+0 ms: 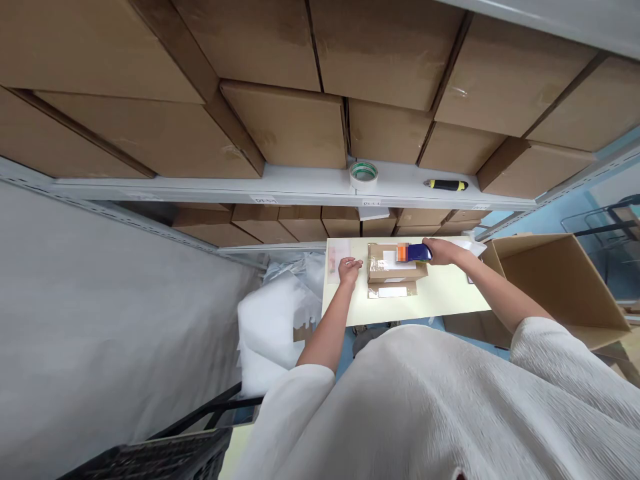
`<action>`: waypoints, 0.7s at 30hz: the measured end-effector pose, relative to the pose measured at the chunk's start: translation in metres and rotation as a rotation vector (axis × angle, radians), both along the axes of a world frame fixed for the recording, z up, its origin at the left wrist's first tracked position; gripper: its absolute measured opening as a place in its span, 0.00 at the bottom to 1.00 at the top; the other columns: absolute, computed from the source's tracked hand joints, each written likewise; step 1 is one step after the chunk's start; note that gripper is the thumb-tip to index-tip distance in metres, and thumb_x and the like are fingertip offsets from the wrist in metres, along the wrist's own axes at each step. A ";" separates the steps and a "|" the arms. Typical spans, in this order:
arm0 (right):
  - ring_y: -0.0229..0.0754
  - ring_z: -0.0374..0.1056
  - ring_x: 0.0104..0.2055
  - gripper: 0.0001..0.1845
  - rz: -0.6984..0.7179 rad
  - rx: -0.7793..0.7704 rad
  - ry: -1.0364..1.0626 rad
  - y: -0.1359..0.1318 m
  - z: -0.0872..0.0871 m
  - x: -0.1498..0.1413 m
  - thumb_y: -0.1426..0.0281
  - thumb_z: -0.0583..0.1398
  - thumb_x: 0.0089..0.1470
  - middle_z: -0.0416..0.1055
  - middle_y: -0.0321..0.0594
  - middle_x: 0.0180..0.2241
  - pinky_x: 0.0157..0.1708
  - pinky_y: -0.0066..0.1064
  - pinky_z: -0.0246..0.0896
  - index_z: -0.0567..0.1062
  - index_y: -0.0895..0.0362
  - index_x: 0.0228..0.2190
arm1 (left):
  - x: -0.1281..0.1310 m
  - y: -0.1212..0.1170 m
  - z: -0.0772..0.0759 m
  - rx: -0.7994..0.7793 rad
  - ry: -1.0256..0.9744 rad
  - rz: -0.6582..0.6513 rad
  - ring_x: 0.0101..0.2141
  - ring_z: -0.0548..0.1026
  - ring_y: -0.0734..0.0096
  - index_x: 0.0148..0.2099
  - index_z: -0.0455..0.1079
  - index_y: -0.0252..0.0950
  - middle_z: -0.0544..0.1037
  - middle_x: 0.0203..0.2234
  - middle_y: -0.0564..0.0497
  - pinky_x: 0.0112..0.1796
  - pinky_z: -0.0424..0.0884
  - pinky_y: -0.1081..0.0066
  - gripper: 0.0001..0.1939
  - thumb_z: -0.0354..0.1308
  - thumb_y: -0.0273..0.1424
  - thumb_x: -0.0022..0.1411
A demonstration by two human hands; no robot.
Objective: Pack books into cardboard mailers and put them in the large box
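On the pale yellow tabletop (450, 293), a small cardboard box (391, 275) lies with clear tape on it and white labels on its top and front. A taped lower strip or flap with another white label shows at its near side. My right hand (441, 252) is closed around a dark blue thing (419, 253) with a blurred orange end, over the right part of the box top; its exact kind cannot be made out. Just left of the box, my left hand (350, 269) hovers with loosely bent fingers apart, and nothing shows in it.
A roll of tape (364, 175) and a black-and-yellow cutter (446, 185) lie on the metal shelf (300, 180) ahead. Stacked cartons (285, 127) fill the shelves. White foam wrap (267, 327) is heaped at left; a large open carton (555, 280) stands at right. Nearer sits a black crate (160, 457).
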State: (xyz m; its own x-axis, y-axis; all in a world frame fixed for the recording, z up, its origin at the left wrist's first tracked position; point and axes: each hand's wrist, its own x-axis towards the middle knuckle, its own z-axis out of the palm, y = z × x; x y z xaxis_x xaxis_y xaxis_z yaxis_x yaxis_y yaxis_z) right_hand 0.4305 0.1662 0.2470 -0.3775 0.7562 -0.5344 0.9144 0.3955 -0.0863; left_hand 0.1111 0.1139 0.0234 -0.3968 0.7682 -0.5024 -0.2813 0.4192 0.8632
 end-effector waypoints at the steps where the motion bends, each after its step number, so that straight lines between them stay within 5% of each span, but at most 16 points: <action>1: 0.53 0.77 0.46 0.22 -0.004 -0.002 0.000 0.000 0.000 0.000 0.69 0.70 0.55 0.80 0.49 0.49 0.34 0.33 0.60 0.70 0.53 0.48 | 0.003 0.000 -0.002 -0.009 -0.012 -0.006 0.32 0.81 0.66 0.40 0.66 0.41 0.80 0.28 0.55 0.43 0.77 0.63 0.22 0.76 0.29 0.48; 13: 0.52 0.76 0.46 0.21 -0.020 -0.011 0.007 -0.001 -0.002 -0.002 0.68 0.70 0.56 0.80 0.48 0.47 0.34 0.33 0.60 0.70 0.52 0.48 | 0.012 0.008 -0.006 -0.073 0.206 -0.247 0.38 0.83 0.59 0.48 0.70 0.41 0.79 0.29 0.55 0.49 0.76 0.61 0.21 0.71 0.24 0.55; 21: 0.52 0.76 0.47 0.21 -0.021 -0.002 0.013 -0.002 -0.005 -0.002 0.66 0.70 0.57 0.80 0.49 0.48 0.34 0.33 0.60 0.70 0.53 0.48 | 0.015 0.008 -0.001 -0.120 0.289 -0.232 0.45 0.83 0.48 0.51 0.69 0.40 0.80 0.32 0.49 0.52 0.75 0.57 0.23 0.72 0.25 0.55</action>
